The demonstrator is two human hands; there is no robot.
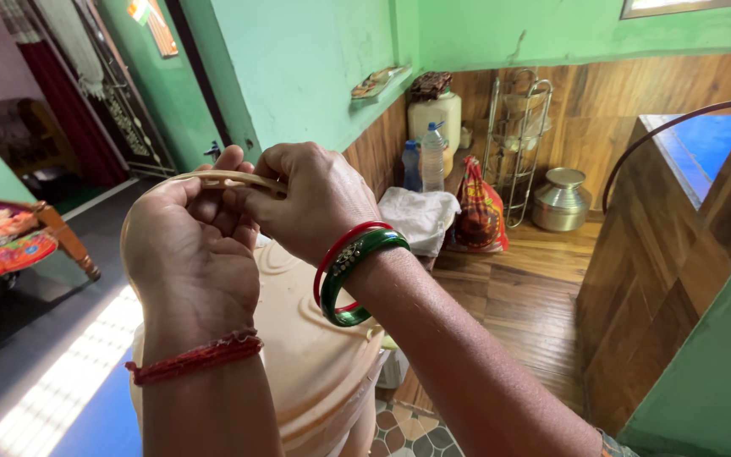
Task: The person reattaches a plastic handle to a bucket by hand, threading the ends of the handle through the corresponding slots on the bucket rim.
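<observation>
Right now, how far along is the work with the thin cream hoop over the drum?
Done: nothing finished shows. The cream drum below stands with its lid on and bare. In hand: both hands hold the hoop above it, the left hand from the near side and the right hand pinching its top. Left: the hoop is not yet set down or fitted on anything, and much of it is hidden behind the hands.

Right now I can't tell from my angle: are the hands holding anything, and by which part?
Both hands, left hand and right hand, pinch a thin cream-coloured ring along its top edge.
</observation>
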